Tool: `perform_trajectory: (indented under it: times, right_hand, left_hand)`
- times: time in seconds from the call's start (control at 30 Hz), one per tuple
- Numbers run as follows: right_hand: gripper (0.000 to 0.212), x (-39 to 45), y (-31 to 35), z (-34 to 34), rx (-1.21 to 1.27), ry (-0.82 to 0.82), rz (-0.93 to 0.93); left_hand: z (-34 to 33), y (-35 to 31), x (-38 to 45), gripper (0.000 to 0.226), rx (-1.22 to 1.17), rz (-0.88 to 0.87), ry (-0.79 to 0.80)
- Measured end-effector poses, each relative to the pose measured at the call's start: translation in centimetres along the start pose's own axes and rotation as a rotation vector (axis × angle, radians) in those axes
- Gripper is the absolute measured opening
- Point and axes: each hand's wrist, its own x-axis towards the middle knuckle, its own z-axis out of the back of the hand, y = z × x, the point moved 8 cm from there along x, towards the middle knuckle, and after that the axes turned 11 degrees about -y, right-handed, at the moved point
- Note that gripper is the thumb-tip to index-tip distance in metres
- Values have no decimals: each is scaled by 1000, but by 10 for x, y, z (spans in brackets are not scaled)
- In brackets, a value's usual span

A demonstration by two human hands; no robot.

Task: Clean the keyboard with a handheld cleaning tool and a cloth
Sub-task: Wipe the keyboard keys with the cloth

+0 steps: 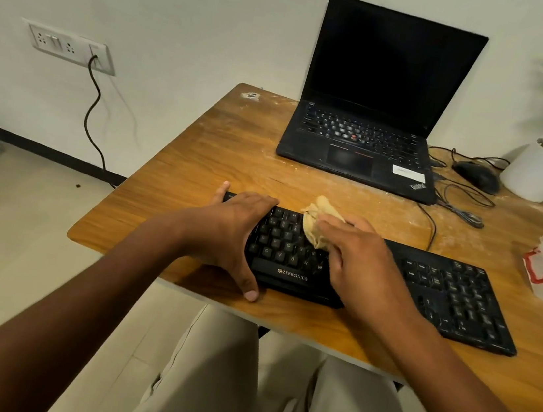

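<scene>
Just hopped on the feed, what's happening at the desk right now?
A person seated at the wooden table is wiping a black full-size keyboard. The right hand pinches a crumpled beige cloth against the keys in the keyboard's left-middle area. The left hand lies spread over the keyboard's left end, thumb at the front edge, steadying it. Behind sits an open black laptop with a dark screen. No handheld cleaning tool is clearly visible.

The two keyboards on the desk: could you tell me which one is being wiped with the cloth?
The separate black keyboard at the desk's near edge; the right hand presses the cloth on it. The laptop's keyboard sits untouched.
</scene>
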Motion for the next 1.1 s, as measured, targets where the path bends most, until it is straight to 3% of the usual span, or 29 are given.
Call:
perform_trajectory:
  times: [0.13,0.27,0.33,0.53,0.8,0.97,1.1]
  right_hand:
    - [31,36,-6,-13,54,-49,-97]
    - [32,23,37,-22,111,-36,42]
    - [37,10,28,-11,83,-42,31]
    - [26,26,-11,-5,-53,-45,-122]
    - [25,4,59,-17,144,-12,14]
    - [25,-11,20,5,-24,-46,-44]
    - [23,19,22,-13,-8,-82,-80]
  left_hand:
    - [0,-1,-1,150,-4,0,-1]
    - [0,0,-1,150,-6,-7,-14]
    - [0,1,0,150,-3,-4,-4]
    - [-1,0,0,151,-8,-3,-1]
    - [-1,0,-1,148,8,0,-5]
    - [-1,1,0,151,-9,-1,-11]
    - [0,0,0,151,-7,-14,-22]
